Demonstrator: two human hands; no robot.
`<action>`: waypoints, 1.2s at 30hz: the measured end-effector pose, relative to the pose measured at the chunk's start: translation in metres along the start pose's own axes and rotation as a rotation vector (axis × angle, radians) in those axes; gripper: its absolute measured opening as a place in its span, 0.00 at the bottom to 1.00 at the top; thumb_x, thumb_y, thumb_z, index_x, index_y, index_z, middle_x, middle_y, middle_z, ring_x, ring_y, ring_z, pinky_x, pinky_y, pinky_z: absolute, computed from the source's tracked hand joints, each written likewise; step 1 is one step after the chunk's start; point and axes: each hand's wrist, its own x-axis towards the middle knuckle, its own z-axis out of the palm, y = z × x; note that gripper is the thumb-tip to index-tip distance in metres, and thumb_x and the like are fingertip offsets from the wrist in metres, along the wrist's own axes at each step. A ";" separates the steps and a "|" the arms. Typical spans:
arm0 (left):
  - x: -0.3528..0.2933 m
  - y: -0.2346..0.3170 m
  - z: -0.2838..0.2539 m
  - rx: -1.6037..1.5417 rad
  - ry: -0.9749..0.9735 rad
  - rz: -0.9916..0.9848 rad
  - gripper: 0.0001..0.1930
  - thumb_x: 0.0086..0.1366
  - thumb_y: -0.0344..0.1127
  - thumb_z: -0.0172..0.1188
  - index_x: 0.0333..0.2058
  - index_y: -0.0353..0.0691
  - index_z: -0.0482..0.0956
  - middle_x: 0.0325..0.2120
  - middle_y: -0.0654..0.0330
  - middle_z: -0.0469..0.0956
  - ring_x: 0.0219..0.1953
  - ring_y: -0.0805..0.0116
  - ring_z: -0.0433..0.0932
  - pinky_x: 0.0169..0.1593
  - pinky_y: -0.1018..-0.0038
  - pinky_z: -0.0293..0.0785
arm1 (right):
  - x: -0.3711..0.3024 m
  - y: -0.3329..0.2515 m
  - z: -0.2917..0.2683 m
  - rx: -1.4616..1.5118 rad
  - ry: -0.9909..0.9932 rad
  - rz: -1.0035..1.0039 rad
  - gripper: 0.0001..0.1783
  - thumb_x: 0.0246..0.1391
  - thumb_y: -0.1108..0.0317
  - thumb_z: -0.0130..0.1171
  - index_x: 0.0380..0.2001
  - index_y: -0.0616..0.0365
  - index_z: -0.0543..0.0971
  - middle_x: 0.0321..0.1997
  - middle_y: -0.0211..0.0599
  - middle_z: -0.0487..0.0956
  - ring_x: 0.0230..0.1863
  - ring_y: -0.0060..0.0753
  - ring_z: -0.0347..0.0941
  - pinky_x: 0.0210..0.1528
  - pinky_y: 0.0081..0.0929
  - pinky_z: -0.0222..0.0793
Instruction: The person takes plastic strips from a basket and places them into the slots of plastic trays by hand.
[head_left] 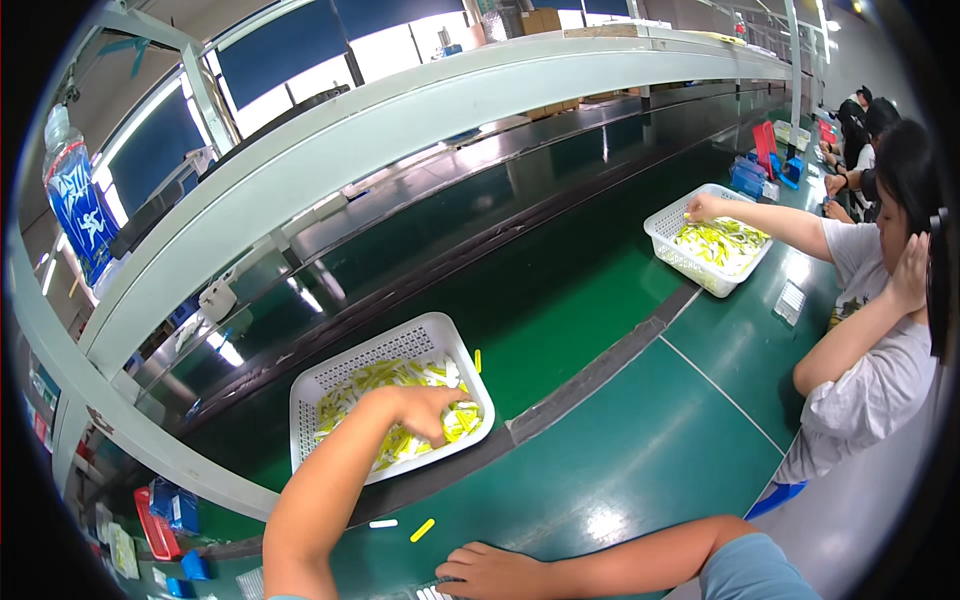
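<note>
A white plastic basket [455, 335] holds many small yellow and white strip-shaped pieces [385, 375]. My left hand [425, 410] reaches over its side into the pile, index finger stretched out and the fingers apart; nothing shows in its grasp. Lower down, my right hand [490, 570] lies on the green table with fingers loosely spread. Beside its fingertips, a few white strips in a small holder [432, 592] show at the lower edge, partly covered. Between basket and right hand, a loose white strip [383, 524] and a yellow strip [423, 530] lie on the tabletop.
On the right, a co-worker [870, 290] reaches into a second white basket [715, 275] of similar pieces. A grey metal beam [400, 110] crosses above the green belt [560, 290], with a bottle [78, 200] on the left. A red bin [157, 525] stands lower left.
</note>
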 end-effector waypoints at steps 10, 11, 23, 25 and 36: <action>0.013 -0.006 -0.017 -0.086 -0.111 -0.022 0.52 0.47 0.32 0.69 0.73 0.48 0.57 0.66 0.48 0.68 0.68 0.55 0.68 0.69 0.65 0.63 | 0.001 0.004 0.001 0.027 -0.011 0.020 0.25 0.48 0.51 0.67 0.43 0.56 0.78 0.47 0.41 0.73 0.50 0.44 0.66 0.51 0.41 0.60; 0.021 -0.018 -0.014 -0.090 -0.111 -0.023 0.52 0.47 0.32 0.69 0.73 0.48 0.57 0.66 0.48 0.68 0.68 0.55 0.68 0.69 0.65 0.63 | 0.002 0.003 0.001 0.030 -0.016 0.018 0.25 0.49 0.51 0.67 0.44 0.56 0.78 0.48 0.41 0.73 0.50 0.44 0.66 0.51 0.42 0.60; 0.018 0.011 0.019 0.108 0.197 -0.048 0.44 0.42 0.26 0.69 0.64 0.37 0.67 0.56 0.47 0.70 0.63 0.48 0.69 0.68 0.66 0.67 | 0.003 -0.001 -0.003 0.027 -0.060 0.044 0.25 0.50 0.51 0.67 0.45 0.57 0.79 0.50 0.42 0.74 0.51 0.44 0.67 0.53 0.42 0.61; 0.016 0.012 0.020 0.110 0.251 -0.029 0.43 0.42 0.28 0.70 0.62 0.37 0.69 0.55 0.47 0.71 0.62 0.47 0.70 0.67 0.65 0.68 | 0.003 -0.001 -0.004 0.030 -0.054 0.047 0.25 0.50 0.51 0.67 0.45 0.57 0.79 0.50 0.42 0.74 0.52 0.44 0.67 0.53 0.42 0.61; 0.023 0.003 0.050 0.189 0.558 -0.036 0.36 0.47 0.42 0.74 0.56 0.38 0.75 0.48 0.46 0.78 0.53 0.44 0.77 0.57 0.58 0.74 | 0.003 -0.003 -0.007 0.023 -0.046 0.045 0.26 0.50 0.51 0.66 0.46 0.58 0.79 0.51 0.42 0.75 0.53 0.45 0.68 0.54 0.42 0.62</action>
